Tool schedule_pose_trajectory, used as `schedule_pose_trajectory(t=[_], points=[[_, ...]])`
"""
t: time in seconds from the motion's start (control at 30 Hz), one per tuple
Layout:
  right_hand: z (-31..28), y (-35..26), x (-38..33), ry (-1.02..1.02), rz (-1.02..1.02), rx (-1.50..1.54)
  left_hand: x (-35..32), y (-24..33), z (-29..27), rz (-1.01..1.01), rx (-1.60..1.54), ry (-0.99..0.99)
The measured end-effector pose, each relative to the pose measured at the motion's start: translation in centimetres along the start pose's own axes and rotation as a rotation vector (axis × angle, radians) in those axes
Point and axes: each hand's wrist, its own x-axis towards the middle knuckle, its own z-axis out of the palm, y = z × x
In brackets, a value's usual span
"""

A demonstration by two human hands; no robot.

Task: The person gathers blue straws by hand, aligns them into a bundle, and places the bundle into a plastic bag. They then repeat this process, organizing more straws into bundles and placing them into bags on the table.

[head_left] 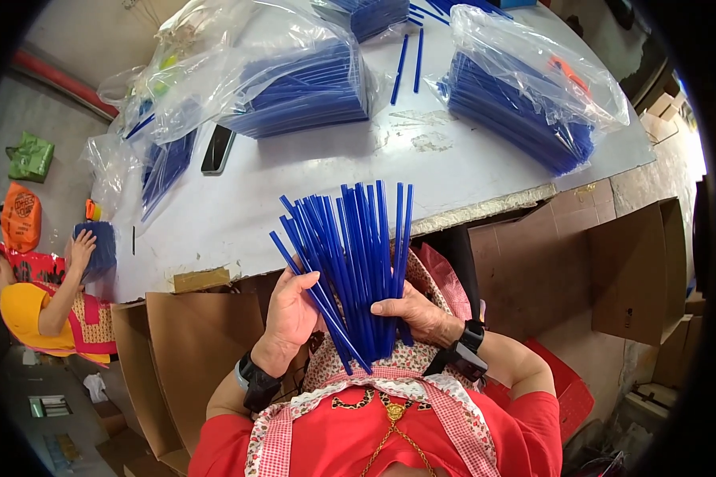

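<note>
Fan of thin blue sticks (348, 262) held upright in front of the chest, below the near edge of the grey table (294, 199), tips spread wide at the top, lower ends converging near the apron. Right hand (414, 314) clenched round the lower part of the bundle, fingers wrapped across its front. Left hand (293, 306) flat and open against the left side of the fan, fingers touching the outer sticks, not closed round them. Black wrist device on each forearm. Beyond, on the table: clear plastic bag of the same blue sticks at right (533, 99), bigger stack under clear plastic at centre-left (294, 87), two loose sticks (408, 60) lying between them, a dark phone (216, 149) just left of the centre stack, and more bagged sticks at the table's left edge (163, 171). Cardboard boxes under and beside the table, one at right (636, 270). Far left: another person in a yellow top, hand (79, 248) on a small upright bundle of blue sticks (97, 248).
</note>
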Motion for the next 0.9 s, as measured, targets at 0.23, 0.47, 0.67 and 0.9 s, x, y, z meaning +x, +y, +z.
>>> schedule_pose_trajectory(t=[0.23,0.47,0.67,0.9], points=[[3.1,-1.6,-4.4,-0.045,-0.046,-0.298,-0.2,-1.8,7.9,-0.017,0.402,-0.094],[5.2,-6.9,-8.3,-0.014,-0.308,-0.36,-2.4,-2.0,17.0,0.358,0.521,-0.151],[6.4,-18.2,-12.2,0.277,-0.905,-1.047,0.8,0.7,27.8,0.795,0.385,-0.64],[7.7,-37.1,-15.9,0.637,-1.073,-1.593,9.8,4.6,43.6,0.821,0.036,-0.804]])
